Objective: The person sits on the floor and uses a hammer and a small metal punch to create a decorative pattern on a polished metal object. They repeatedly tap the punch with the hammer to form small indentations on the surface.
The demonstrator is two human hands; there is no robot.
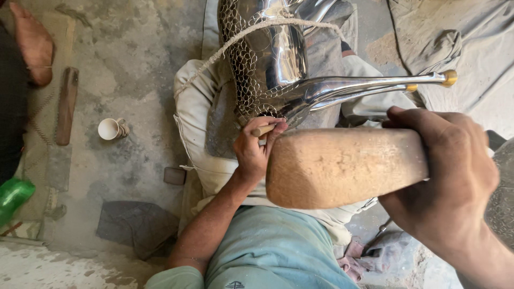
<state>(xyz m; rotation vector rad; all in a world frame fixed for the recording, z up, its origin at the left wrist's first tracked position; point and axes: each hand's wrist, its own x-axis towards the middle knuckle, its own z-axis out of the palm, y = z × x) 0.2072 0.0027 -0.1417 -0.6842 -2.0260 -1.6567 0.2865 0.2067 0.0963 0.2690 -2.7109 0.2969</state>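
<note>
While pinched between the fingers (274, 128) of the left hand (252, 150), short wooden-handled punch (263, 130) set against the lower edge of a polished metal vessel (278, 53), just where the chased scale pattern (241, 69) ends. Left fingers closed narrow round the punch handle, tip hidden against the metal.

Right hand (447, 187) wrapped tight about the far end of a thick wooden mallet (342, 167), fingers fully closed on it, mallet head held close to the camera and just beside the left hand, not touching the punch as far as can be told.

Vessel resting on a pale padded cloth cushion (195, 112) over the lap, bound with a length of rope (241, 36) across its shoulder. Long curved shiny spout or handle (375, 85) reaching out to the right from the vessel, ending in small brass-coloured knobs (448, 78).

Blue-green trousers (273, 246) below the cushion. On the concrete floor (134, 53) to the left: small white cup (110, 129), long wooden stick (66, 105), dark rag (136, 225), small dark block (174, 175), green plastic bottle (13, 195) at the edge. Another person's bare foot (33, 43) at upper left, well apart. Grey cloth (455, 37) spread at upper right.
</note>
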